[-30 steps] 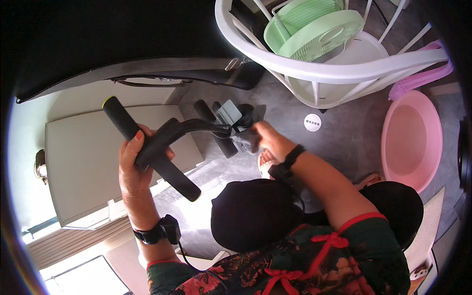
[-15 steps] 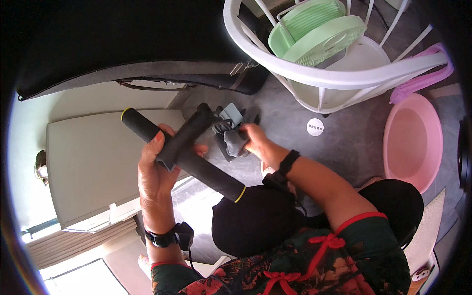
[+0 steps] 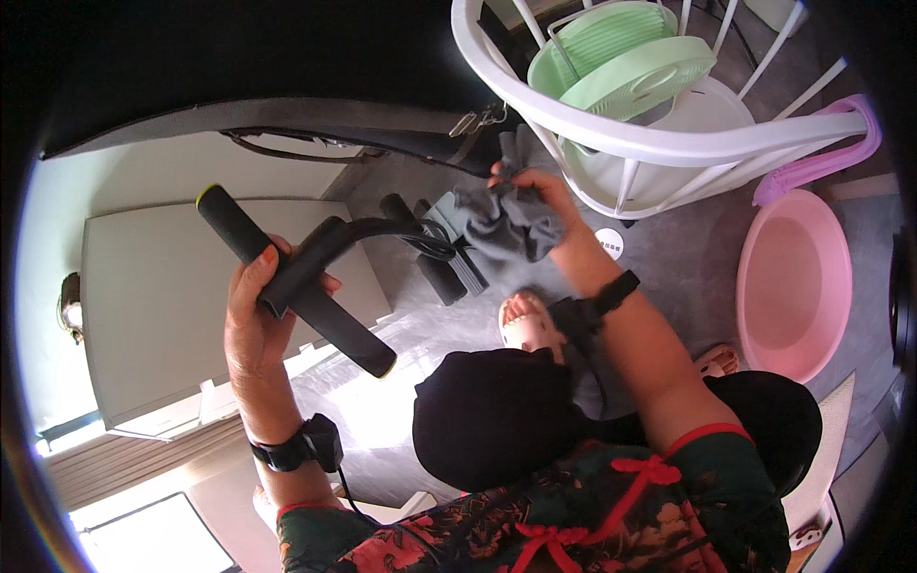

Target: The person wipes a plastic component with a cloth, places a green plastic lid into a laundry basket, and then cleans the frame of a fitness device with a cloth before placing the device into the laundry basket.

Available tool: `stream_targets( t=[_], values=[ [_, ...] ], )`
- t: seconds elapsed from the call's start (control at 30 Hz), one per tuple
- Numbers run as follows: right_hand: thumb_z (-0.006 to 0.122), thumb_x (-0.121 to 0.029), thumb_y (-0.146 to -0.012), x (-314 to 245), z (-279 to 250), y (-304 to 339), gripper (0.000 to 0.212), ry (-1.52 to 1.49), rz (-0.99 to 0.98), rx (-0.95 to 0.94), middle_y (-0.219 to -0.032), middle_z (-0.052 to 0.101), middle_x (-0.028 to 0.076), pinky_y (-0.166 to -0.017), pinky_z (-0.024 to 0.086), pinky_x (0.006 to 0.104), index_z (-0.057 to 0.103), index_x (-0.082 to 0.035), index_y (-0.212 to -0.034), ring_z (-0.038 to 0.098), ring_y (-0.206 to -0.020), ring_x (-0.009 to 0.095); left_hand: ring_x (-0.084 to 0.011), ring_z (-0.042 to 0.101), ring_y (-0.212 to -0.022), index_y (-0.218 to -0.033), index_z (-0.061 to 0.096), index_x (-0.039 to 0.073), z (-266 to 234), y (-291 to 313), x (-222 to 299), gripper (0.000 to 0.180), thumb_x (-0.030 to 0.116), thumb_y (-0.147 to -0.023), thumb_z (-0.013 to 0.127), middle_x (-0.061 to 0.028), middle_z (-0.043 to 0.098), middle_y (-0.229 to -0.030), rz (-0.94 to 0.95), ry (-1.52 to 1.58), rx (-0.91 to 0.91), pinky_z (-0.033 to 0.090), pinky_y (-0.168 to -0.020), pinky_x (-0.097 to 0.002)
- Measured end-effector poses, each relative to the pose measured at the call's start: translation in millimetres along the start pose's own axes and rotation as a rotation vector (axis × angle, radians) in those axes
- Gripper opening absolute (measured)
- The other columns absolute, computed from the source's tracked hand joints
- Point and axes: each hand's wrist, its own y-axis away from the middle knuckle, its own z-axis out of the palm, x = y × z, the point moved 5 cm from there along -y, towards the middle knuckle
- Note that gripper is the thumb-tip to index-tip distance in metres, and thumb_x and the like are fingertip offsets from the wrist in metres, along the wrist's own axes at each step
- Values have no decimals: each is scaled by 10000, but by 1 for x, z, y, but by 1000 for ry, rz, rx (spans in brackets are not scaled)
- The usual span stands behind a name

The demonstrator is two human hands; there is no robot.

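— Grey floor (image 3: pixel 669 258) down there, is it?

— Yes, mottled grey, with a pink basin (image 3: pixel 793 286) on it at the right and a white chair (image 3: pixel 650 143) above carrying a pale green fan (image 3: pixel 621 57). A cream cabinet (image 3: pixel 172 315) stands at the left.

— And the hands?

— Her left hand (image 3: pixel 253 325) grips a black exercise bar (image 3: pixel 306 277) — fingers wrapped tight round the curved stem where it meets the foam-covered handle, which slants from upper left to lower right, its ends tipped yellow. The bar is held up over the floor, between the cabinet and the chair.

— The other one?

— The right hand (image 3: pixel 535 196) is raised near the chair's rim, fingers pinched on a dark grey cloth (image 3: pixel 501 224) that hangs bunched against the far end of the bar, where black foam pedals (image 3: pixel 430 258) and a strap show.

— Anything else?

— A black band on each wrist, and a pale sandal (image 3: pixel 525 325) below the cloth.
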Motion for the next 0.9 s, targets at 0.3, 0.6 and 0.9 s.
stream_targets(
  t=[0.3, 0.6, 0.9],
  values=[
    [538, -138, -801, 10, -80, 4, 214, 47, -37, 482, -835, 658, 181, -680, 582, 425, 598, 34, -914, 667, -727, 303, -384, 685, -900, -986, 542, -55, 35, -20, -9, 316, 260, -968, 514, -274, 654, -931, -50, 266, -9, 584, -705, -352],
    [502, -152, -860, 101, -29, 39, 224, 10, 444, 294, -802, 658, 141, -562, 561, 416, 558, 7, -1008, 663, -681, 290, -463, 550, -1140, -1217, 423, -166, 55, -39, -27, 500, 270, -985, 499, -346, 538, -1204, -80, 672, -73, 511, -973, -455],
    [537, 0, -815, 81, -85, -34, 139, 83, -4, 516, -800, 591, 152, -629, 569, 423, 505, 32, -947, 642, -694, 290, -427, 622, -1038, -1226, 440, -136, 62, -19, -32, 513, 298, -968, 528, -337, 563, -1173, -138, 552, -132, 554, -897, -431]
  ],
)
